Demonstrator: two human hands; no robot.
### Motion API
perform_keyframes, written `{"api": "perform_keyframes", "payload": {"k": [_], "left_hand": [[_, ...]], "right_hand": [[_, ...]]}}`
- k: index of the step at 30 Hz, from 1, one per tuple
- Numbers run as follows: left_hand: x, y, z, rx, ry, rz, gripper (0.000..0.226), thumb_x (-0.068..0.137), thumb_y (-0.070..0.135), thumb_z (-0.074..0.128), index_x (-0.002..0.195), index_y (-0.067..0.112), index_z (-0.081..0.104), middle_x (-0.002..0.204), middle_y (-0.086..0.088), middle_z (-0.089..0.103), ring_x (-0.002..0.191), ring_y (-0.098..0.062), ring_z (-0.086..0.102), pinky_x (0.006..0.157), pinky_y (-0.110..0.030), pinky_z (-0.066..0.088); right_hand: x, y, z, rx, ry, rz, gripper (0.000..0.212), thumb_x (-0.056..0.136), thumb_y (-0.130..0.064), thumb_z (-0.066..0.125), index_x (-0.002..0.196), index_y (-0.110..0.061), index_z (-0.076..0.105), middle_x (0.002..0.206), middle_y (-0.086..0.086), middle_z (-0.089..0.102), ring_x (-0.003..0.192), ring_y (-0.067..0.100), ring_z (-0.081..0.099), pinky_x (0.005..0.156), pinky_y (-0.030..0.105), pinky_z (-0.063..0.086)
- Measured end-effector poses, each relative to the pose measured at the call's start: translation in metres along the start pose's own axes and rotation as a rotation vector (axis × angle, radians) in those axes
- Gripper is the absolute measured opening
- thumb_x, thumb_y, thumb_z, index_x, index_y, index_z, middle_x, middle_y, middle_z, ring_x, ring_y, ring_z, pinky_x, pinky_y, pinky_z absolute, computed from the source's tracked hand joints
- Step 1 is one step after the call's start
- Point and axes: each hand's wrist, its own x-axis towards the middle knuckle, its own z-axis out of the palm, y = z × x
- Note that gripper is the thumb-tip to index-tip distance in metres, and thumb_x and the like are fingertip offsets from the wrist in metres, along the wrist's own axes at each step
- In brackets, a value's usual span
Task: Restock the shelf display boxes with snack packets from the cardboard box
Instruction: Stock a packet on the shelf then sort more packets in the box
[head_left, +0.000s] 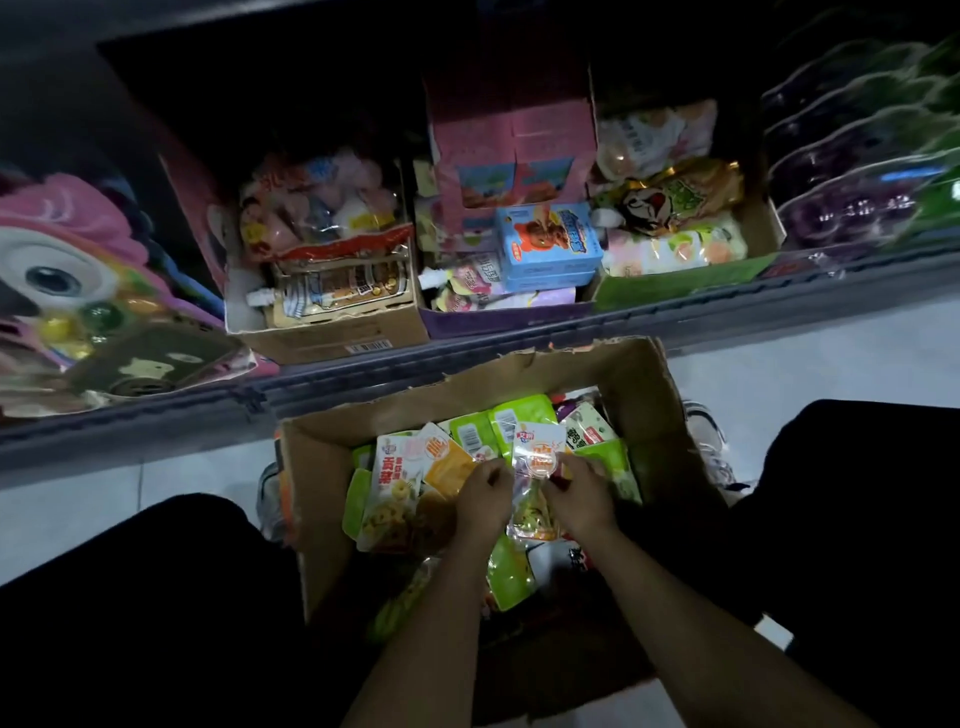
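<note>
An open brown cardboard box (639, 384) stands on the pale tiled floor (810, 358), directly in front of a low dark shelf (156, 415). The box lies between the person's knees, which are clad in dark fabric. It contains loose snack packets: green ones (519, 421), orange-and-white ones (441, 457) and a larger white packet printed with yellow rings (389, 499).

Both hands reach into the box from above. The left hand (483, 493) and the right hand (582, 493) meet over a small clear-and-white packet with a round orange seal (537, 457). The fingers of each hand are curled and pinch this packet at its sides. The packet stands roughly upright above the others.

On the shelf, three display boxes stand side by side. The left brown cardboard display box (332, 338) holds pink and red bagged snacks. The middle purple-fronted display box (504, 319) holds a light blue carton (545, 239) and small pouches. The right green-fronted display box (675, 288) holds pastel packets and a gold-edged packet. A pink cartoon-faced toy pack (67, 260) lies at the far left of the shelf.
</note>
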Motion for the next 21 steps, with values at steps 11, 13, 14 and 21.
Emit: {"api": "perform_keyframes", "payload": {"k": [11,13,14,21], "left_hand": [[0.006,0.005,0.011,-0.324,-0.019,-0.173,0.022,0.08,0.017,0.074,0.099,0.005,0.072,0.102,-0.015,0.071,0.095,-0.027,0.066,0.089,-0.04,0.053],[0.003,0.01,0.008,-0.304,0.02,-0.15,0.02,0.079,0.018,0.076,0.094,0.005,0.074,0.095,-0.01,0.072,0.088,-0.024,0.067,0.085,-0.037,0.054],[0.0,0.015,0.004,-0.298,0.042,-0.133,0.019,0.078,0.019,0.076,0.092,0.006,0.074,0.093,-0.008,0.072,0.086,-0.024,0.067,0.084,-0.035,0.054],[-0.04,0.067,-0.039,-0.505,-0.032,-0.021,0.02,0.083,0.012,0.069,0.101,0.003,0.068,0.091,-0.015,0.071,0.071,-0.02,0.068,0.068,-0.028,0.055]], "right_hand": [[0.002,0.004,0.0,0.257,-0.07,0.068,0.052,0.083,-0.024,0.067,0.131,-0.018,0.048,0.126,0.013,0.051,0.11,0.025,0.055,0.085,0.03,0.047],[-0.003,-0.002,-0.008,0.29,-0.059,0.045,0.043,0.085,-0.018,0.066,0.125,-0.011,0.053,0.118,0.011,0.058,0.103,0.021,0.057,0.079,0.025,0.044],[-0.005,-0.005,-0.011,0.303,-0.055,0.041,0.038,0.085,-0.016,0.065,0.121,-0.008,0.056,0.114,0.011,0.061,0.1,0.021,0.058,0.079,0.026,0.044],[-0.026,-0.043,-0.061,0.383,-0.102,-0.118,0.023,0.085,-0.024,0.068,0.087,-0.001,0.065,0.085,0.008,0.068,0.075,0.018,0.061,0.066,0.023,0.046]]}}
